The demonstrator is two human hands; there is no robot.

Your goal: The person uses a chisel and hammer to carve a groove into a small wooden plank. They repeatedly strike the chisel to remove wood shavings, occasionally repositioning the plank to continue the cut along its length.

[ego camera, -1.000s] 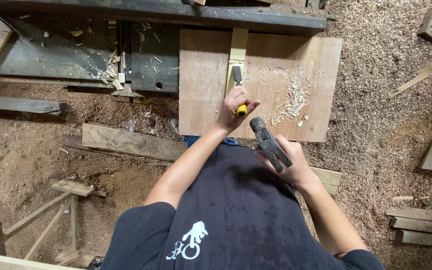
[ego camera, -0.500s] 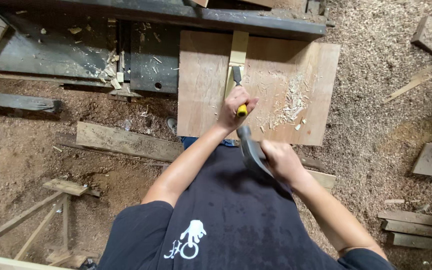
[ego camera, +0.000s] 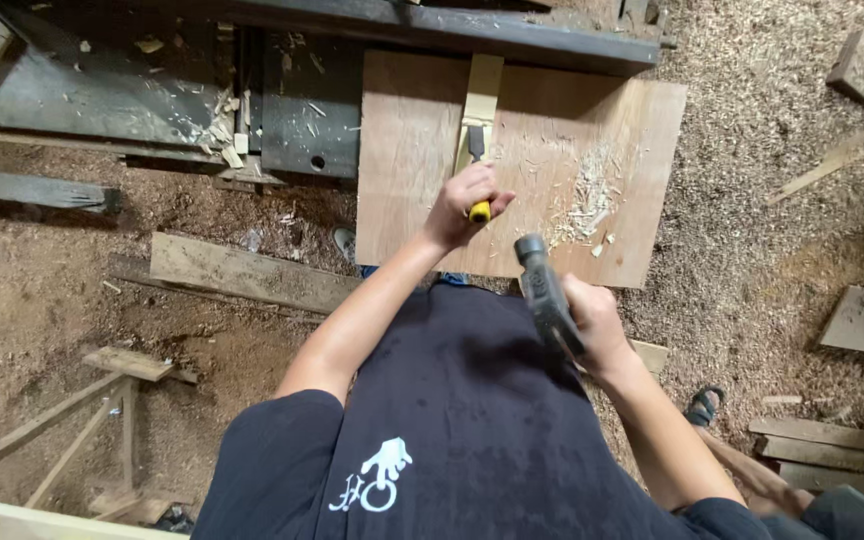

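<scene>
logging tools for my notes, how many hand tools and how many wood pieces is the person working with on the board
Yellow-handled chisels: 1, in left hand
Dark hammers: 1, in right hand
Pale narrow wood strips: 1
Flat brown plywood boards: 1
Total: 4

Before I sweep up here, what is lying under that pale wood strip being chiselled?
The pale strip lies on a brown plywood board strewn with shavings. The left hand holds the chisel on it. What is beneath the board is hidden.
</scene>
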